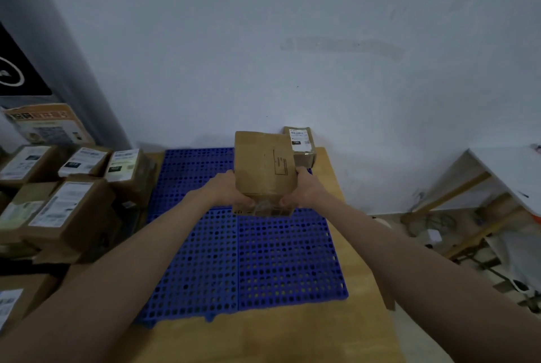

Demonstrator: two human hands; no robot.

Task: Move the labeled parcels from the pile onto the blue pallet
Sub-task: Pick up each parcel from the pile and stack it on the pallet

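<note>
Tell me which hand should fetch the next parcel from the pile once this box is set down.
Left, probably: the left hand is on the side of the pile; the right hand would have to cross the pallet.

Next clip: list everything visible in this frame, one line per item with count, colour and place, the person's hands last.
held parcel: one, brown cardboard, above the pallet's far half
labeled parcel: one, brown with white label, pallet's far right corner by the wall
blue pallet: one, blue perforated plastic, on the wooden surface
parcel pile: several, brown with white labels, left of the pallet
wooden surface: one, tan, under the pallet
white table: one, white, far right
left hand: grips the held parcel's left side
right hand: grips its right side
</note>
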